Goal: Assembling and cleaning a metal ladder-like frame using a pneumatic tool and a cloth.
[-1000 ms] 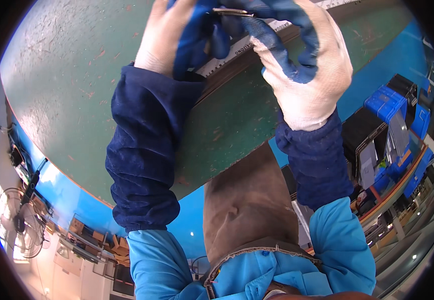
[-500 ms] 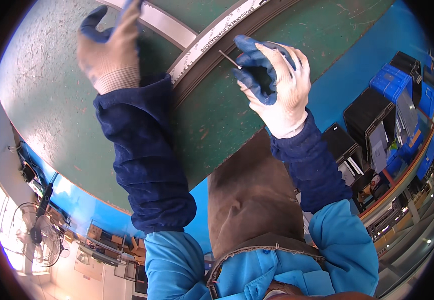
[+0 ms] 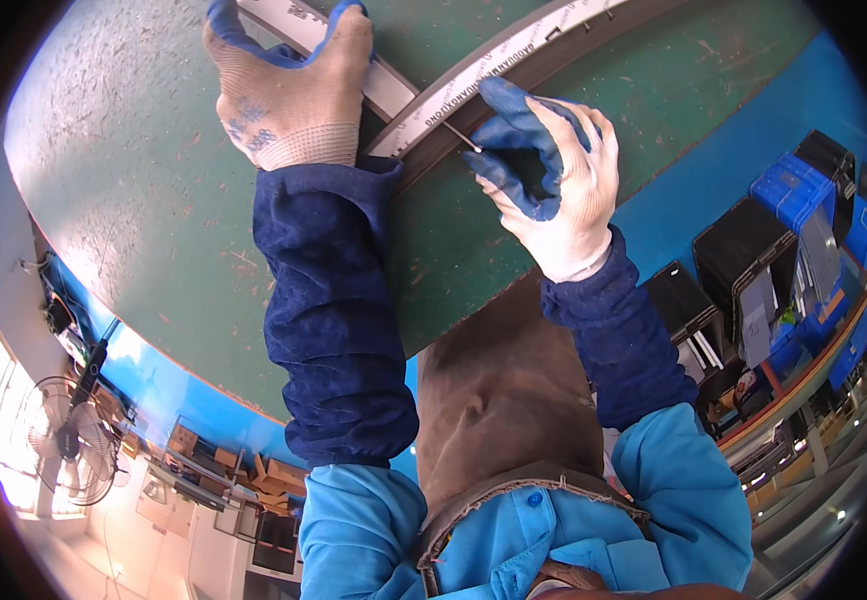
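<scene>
My left hand point(image 3: 292, 100), in a white knit glove with blue coating, grips a short grey-white profile bar point(image 3: 392, 90) with thumb and fingers on its two sides. That bar's end meets a longer profile bar point(image 3: 494, 65) at an angle; a white printed film covers the long bar's face and its near side is dark brown. In a similar glove, my right hand point(image 3: 569, 180) pinches a long thin screw point(image 3: 461, 134) between thumb and forefinger. The screw's tip points up-left at the long bar, close to the joint; whether it touches cannot be made out.
Both bars lie on a scuffed green worktable point(image 3: 134, 200) whose edge curves in front of me. Black bins point(image 3: 744, 245) and a blue crate point(image 3: 792, 190) stand off to the right. A standing fan point(image 3: 72, 440) is at the lower left.
My left hand has come right and down and taken hold of the short bar. Both bars appear shifted right, and the screw's tip now sits nearer the joint.
</scene>
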A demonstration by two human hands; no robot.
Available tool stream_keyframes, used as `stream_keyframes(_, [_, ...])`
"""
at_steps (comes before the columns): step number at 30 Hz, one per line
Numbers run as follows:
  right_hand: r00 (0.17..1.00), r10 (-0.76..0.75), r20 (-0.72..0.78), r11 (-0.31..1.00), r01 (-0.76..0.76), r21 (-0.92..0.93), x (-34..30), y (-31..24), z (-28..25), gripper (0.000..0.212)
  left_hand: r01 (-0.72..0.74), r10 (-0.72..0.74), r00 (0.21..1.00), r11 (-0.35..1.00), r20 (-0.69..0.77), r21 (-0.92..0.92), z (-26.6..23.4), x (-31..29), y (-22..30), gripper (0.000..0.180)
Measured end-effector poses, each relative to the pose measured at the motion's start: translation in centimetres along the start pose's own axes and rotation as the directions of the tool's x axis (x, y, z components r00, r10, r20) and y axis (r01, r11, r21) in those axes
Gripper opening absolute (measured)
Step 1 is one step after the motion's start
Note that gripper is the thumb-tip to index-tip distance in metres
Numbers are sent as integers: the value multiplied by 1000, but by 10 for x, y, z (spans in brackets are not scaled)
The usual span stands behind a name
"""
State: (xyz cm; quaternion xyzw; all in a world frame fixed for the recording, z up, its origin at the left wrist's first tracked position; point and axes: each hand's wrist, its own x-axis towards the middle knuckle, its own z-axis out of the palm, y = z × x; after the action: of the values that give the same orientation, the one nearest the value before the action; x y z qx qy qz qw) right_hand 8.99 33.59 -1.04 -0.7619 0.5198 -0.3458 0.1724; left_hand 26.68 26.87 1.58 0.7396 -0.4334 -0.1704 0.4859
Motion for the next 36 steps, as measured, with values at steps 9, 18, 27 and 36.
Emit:
stream_keyframes(9, [999, 29, 22, 998, -31, 54, 0, 3, 5, 55, 222, -219, 972, 975, 86, -29, -7, 3, 10, 66])
stream_keyframes(18, [987, 155, 46, 971, -161, 178, 3, -12, 11, 54, 160, -159, 984, 987, 82, -6, -16, 5, 14, 64])
stream_keyframes(27, [980, 188, 62, 964, -197, 181, 8, -17, 10, 54, 173, -174, 982, 985, 68, 25, -15, 5, 12, 63])
stream_keyframes(36, [999, 14, 46, 989, -7, -149, 7, -11, 15, 57, 107, -109, 994, 991, 21, 81, -9, 5, 7, 61])
